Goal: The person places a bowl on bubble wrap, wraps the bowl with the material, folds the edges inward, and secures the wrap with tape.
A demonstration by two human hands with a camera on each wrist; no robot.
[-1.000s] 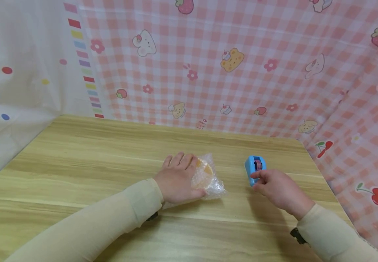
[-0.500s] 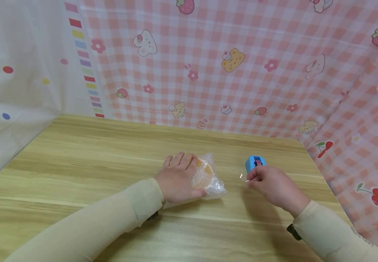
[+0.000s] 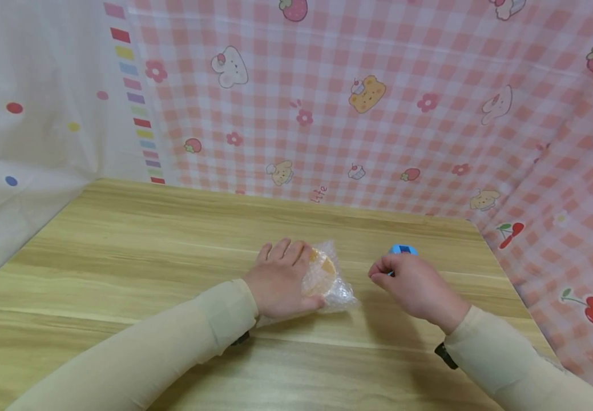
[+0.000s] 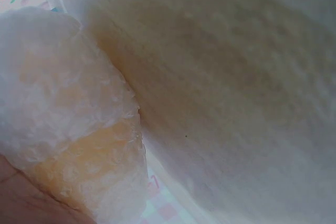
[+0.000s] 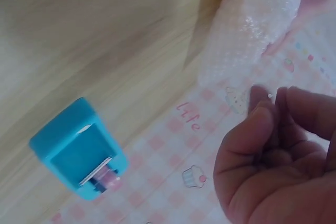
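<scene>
My left hand (image 3: pixel 278 282) lies over a bubble-wrapped packet (image 3: pixel 341 294), fingers straight and thumb spread along its near side. Through the clear wrap shows a round yellow-orange object (image 3: pixel 323 266) whose kind the wrap blurs. To the right, my right hand (image 3: pixel 419 288) is raised over the table with thumb and fingertips pinched together. A tiny glint between those fingertips in the right wrist view fits a short strip of clear tape (image 5: pixel 270 96), mostly hidden. Behind this hand stands a blue tape dispenser (image 5: pixel 68 140), largely covered by it in the head view.
The wood-grain table (image 3: pixel 137 240) extends to both sides of the hands. A pink checked cloth (image 3: pixel 327 85) hangs along the back and right, and a white dotted sheet (image 3: pixel 34 142) on the left.
My right hand has come away from the tape dispenser, moving left toward the packet with the strip of tape pinched. The left hand and packet have stayed in place.
</scene>
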